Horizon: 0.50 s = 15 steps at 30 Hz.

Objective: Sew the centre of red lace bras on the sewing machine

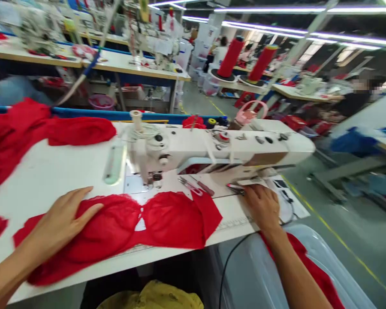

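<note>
A red lace bra [175, 219] lies spread along the front of the white sewing table, its two cups side by side. My left hand [64, 214] rests on its left cup, thumb and fingers apart. To the right, my right hand [262, 206] is at the table by the machine's base, fingers curled over the end of a small dark metal tool [236, 189]; its exact kind is unclear. Between the hands, small scissors [190, 185] with pink handles and a brown-handled tool [206, 186] lie behind the bra. Above the bra stands the white sewing machine [186, 146].
More red fabric [16, 137] is heaped at the table's left. Below my right arm, a grey-blue plastic bin [254, 270] holds red cloth. Two red thread cones [231, 58] stand behind the machine. A black cable [227, 266] hangs at the front edge. Other people sit farther off.
</note>
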### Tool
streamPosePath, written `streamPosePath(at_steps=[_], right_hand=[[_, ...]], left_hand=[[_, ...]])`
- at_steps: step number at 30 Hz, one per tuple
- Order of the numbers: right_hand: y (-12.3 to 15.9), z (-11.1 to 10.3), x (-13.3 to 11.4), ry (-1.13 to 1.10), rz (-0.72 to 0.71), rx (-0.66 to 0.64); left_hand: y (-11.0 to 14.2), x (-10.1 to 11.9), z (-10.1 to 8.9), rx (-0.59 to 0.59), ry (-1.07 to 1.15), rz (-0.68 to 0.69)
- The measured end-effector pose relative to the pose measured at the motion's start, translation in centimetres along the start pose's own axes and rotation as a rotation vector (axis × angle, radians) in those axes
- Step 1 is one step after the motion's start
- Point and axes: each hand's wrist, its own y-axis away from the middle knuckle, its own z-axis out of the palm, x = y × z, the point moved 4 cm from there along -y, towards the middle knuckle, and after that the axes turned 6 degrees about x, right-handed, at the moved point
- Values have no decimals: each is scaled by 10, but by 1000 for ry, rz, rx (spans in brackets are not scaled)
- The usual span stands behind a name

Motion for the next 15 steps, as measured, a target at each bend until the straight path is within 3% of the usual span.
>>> streamPosePath(at_steps=[5, 8, 11, 13, 15], right_hand=[[6, 7, -11, 163, -112, 68], [0, -1, -35, 145, -126, 138], [-8, -9, -64, 96, -136, 119], [-9, -10, -71, 57, -99, 89], [-6, -10, -61, 20, 21, 84]], left_hand=[[8, 13, -7, -82, -12, -40], [10, 16, -6, -65, -9, -35], [11, 15, -1, -27, 3, 15], [12, 12, 3, 4, 0, 58], [13, 5, 9, 37, -16, 94]])
